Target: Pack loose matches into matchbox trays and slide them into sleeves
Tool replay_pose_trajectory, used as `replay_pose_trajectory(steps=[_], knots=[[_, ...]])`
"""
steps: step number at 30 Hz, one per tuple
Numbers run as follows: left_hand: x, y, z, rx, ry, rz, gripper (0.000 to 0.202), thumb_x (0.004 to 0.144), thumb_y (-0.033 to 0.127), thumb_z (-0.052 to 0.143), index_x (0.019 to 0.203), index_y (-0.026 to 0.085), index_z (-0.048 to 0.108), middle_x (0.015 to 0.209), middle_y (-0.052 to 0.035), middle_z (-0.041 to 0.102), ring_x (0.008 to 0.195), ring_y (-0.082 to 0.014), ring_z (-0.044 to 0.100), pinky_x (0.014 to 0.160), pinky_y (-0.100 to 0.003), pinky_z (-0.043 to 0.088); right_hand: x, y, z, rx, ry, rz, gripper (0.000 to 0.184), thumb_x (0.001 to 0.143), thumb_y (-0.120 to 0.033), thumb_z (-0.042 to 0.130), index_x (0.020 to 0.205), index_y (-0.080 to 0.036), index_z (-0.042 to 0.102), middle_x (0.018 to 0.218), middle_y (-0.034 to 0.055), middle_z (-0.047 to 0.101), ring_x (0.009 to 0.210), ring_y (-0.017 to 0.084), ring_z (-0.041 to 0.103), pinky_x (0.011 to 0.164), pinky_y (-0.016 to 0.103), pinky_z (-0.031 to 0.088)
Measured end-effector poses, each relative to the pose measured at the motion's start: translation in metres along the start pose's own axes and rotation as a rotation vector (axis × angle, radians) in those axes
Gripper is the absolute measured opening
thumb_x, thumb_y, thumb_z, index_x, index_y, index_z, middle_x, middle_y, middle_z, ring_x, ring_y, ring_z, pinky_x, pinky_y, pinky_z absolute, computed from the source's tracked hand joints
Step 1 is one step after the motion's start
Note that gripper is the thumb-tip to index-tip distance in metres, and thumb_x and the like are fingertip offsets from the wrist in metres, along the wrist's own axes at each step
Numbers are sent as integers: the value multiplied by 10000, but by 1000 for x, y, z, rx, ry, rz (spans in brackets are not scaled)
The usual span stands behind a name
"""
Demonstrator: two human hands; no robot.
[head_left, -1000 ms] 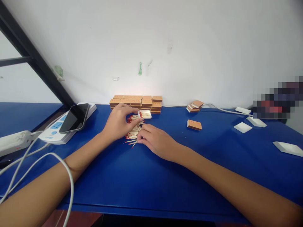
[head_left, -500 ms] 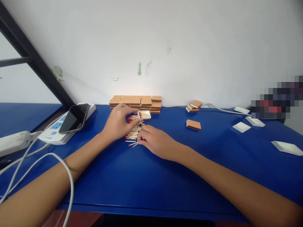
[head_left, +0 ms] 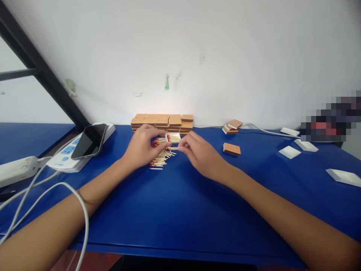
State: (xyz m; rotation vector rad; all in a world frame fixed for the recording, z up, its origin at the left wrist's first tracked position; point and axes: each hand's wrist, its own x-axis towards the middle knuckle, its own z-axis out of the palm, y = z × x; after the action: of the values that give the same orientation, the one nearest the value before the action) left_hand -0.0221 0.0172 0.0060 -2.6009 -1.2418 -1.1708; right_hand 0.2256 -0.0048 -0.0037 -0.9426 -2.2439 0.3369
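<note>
1. Two bare-handed grips: the right hand (head_left: 200, 155) pinches closed, apparently on slim pale matchsticks (head_left: 174, 148); the left hand (head_left: 141, 146), thumb and finger spread, clasps a white rectangular tray (head_left: 175, 142).
2. Alongside, loose red-headed wooden matchsticks (head_left: 159, 162) lie on the blue bench (head_left: 169, 214): likely light, snappable; grasp mid-stick.
3. Tray seems flimsy; hold its walls.
</note>
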Motion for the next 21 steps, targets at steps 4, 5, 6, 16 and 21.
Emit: replay_pose_trajectory(steps=[4, 5, 6, 16, 21], knots=[[-2, 5, 2, -62, -10, 61, 291, 943, 445, 844, 1126, 220, 817, 1008, -68, 818, 1002, -273, 700, 898, -418, 566, 3, 12, -3, -29, 128, 72, 114, 1096, -225, 497, 1001, -220, 561, 1066, 88, 632, 970, 238, 617, 879, 394, 493], [-2, 6, 3, -77, -12, 71, 295, 945, 451, 843, 1128, 221, 816, 1012, -66, 819, 1003, -270, 700, 898, -416, 567, 3, 15, -2, -44, 135, 78, 111, 1088, -215, 496, 997, -222, 559, 1066, 89, 635, 976, 242, 617, 882, 399, 492], [-3, 8, 3, -90, -17, 78, 299, 946, 453, 843, 1134, 222, 815, 1016, -64, 818, 1007, -269, 698, 899, -415, 568, 3, 16, -1, -58, 139, 82, 109, 1080, -210, 497, 992, -223, 558, 1065, 90, 636, 981, 246, 618, 884, 403, 491], [-2, 9, 4, -125, -25, 86, 314, 943, 445, 853, 1149, 211, 816, 1029, -64, 823, 1020, -266, 698, 900, -411, 580, 1, 17, -2, -112, 147, 41, 62, 1067, -242, 562, 1052, -219, 618, 1049, 73, 636, 946, 231, 623, 849, 381, 487], [-2, 8, 4, -125, -38, 97, 313, 944, 448, 849, 1161, 225, 813, 1051, -63, 830, 1034, -274, 703, 913, -427, 583, 0, 14, 0, -110, 132, 15, 97, 1073, -241, 542, 1049, -220, 633, 1052, 73, 625, 964, 233, 619, 857, 383, 484]])
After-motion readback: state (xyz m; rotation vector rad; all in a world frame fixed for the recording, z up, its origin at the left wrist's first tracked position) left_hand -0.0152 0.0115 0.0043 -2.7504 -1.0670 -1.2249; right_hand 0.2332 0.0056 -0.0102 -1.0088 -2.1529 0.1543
